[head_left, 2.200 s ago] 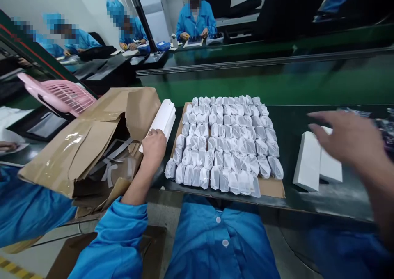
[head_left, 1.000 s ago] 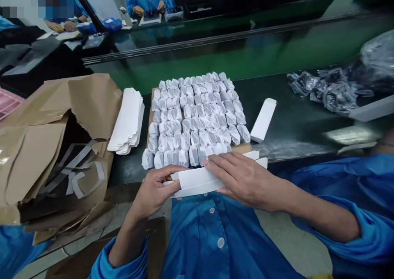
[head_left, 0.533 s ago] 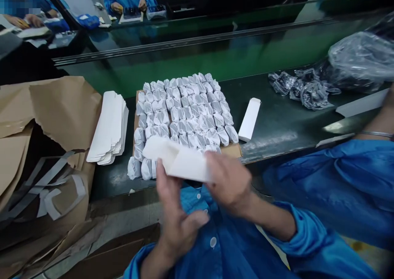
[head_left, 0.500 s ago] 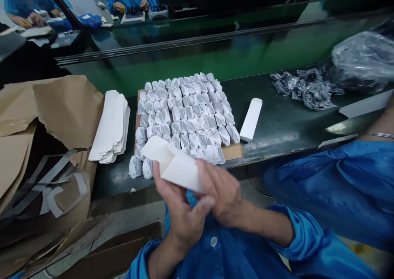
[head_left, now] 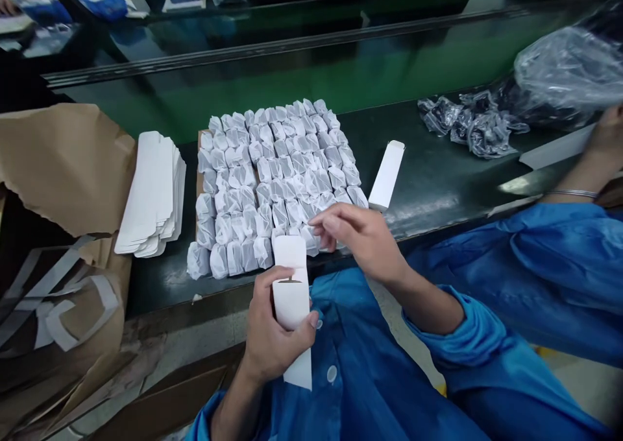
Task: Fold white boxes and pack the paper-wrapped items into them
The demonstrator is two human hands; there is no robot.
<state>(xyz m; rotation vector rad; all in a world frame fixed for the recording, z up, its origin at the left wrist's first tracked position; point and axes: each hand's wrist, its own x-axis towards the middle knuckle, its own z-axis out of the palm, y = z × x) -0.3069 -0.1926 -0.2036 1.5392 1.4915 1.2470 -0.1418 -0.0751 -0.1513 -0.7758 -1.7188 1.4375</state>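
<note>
My left hand (head_left: 280,327) is wrapped round a white carton (head_left: 292,305), held upright in front of the blue smock with its top flap raised. My right hand (head_left: 367,240) is off the carton, above the front right of many small items wrapped in white paper (head_left: 277,201). Its index finger reaches forward while the other fingers bend loosely; nothing shows in them. The wrapped items stand in close rows on a piece of brown cardboard (head_left: 200,175). Whether the fingertips touch one, I cannot tell.
Flat white cartons (head_left: 150,194) lie stacked left of the rows, beside a large brown paper-lined box (head_left: 82,168) with white strips. One formed white carton (head_left: 387,175) lies to the right. Further right are plastic-bagged dark items (head_left: 472,126) and a co-worker's arm (head_left: 594,162).
My right hand has let go of the carton and moved up over the wrapped items. My left hand has turned the carton upright and brought it lower. The view has shifted slightly.
</note>
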